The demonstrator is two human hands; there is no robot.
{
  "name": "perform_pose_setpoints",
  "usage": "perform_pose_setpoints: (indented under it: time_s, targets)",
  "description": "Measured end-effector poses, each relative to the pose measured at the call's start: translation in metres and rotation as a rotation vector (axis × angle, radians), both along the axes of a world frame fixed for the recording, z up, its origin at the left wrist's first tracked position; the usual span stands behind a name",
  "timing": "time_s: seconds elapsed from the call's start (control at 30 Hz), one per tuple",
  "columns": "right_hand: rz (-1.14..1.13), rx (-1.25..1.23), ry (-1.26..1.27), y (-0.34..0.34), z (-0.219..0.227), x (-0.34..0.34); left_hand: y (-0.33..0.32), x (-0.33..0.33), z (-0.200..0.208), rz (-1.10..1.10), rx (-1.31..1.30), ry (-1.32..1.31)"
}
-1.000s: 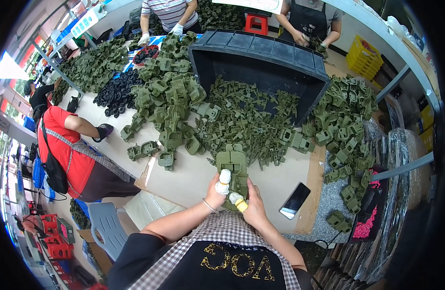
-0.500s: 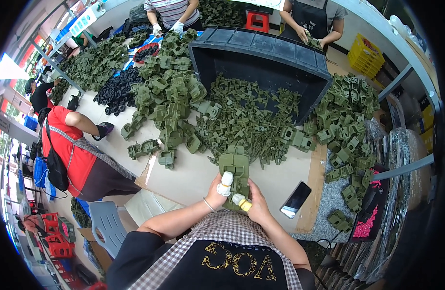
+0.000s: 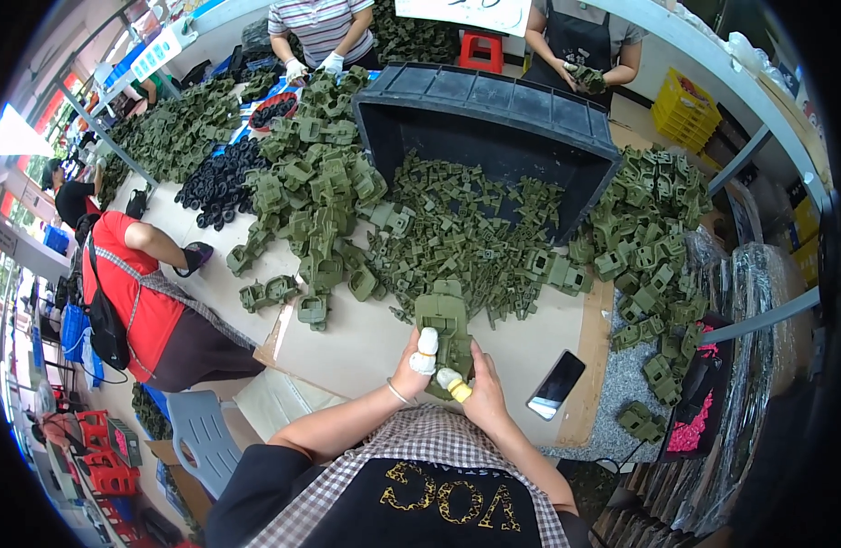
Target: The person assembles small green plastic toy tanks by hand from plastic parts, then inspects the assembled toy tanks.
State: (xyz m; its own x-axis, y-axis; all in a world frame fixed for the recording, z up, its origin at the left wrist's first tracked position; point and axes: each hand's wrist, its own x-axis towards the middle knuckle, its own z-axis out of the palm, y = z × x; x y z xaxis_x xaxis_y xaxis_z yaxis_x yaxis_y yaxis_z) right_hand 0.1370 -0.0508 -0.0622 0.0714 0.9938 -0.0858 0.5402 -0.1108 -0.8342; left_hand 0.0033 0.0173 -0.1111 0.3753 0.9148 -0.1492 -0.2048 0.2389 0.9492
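We've got the green plastic shell gripped between left hand and right hand, wrapped thumbs on top, probably to steady it. Beyond our grip, small parts front the tipped black bin, presumably for easy reach.

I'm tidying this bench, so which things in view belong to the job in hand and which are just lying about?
Likely belonging:
green moulded piece, in the left hand and right hand
small green parts
black bin holding some

Seemingly just lying about:
phone
red stool
grey chair
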Motion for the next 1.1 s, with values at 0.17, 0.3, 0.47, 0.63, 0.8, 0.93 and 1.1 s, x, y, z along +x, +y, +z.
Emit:
perform_pose_setpoints:
  time_s: [0.17, 0.3, 0.47, 0.63, 0.8, 0.93, 1.1]
  targets:
    - [-0.046, 0.265, -0.292, -0.010, 0.008, -0.009, 0.002, -0.004, 0.021, -0.236, -0.097, -0.181]
    - [0.042, 0.228, -0.035, -0.010, 0.033, -0.006, 0.003, -0.009, 0.027, -0.261, -0.211, -0.262]
    - [-0.132, 0.090, 0.391, -0.022, 0.003, 0.002, -0.001, -0.007, 0.034, -0.124, -0.334, -0.504]
    - [-0.121, -0.063, 0.819, -0.024, -0.009, -0.008, -0.001, -0.004, 0.028, -0.105, -0.273, -0.565]
    - [-0.158, -0.122, 0.936, -0.014, -0.007, 0.010, 0.003, -0.047, -0.008, -0.559, 0.009, 0.388]
    - [-0.067, -0.146, 0.775, -0.020, -0.040, 0.046, 0.005, -0.052, 0.078, -0.783, -0.322, 0.457]
    - [0.245, -0.370, 0.662, -0.013, -0.029, 0.048, 0.027, -0.016, 0.042, -0.846, 0.687, 0.671]
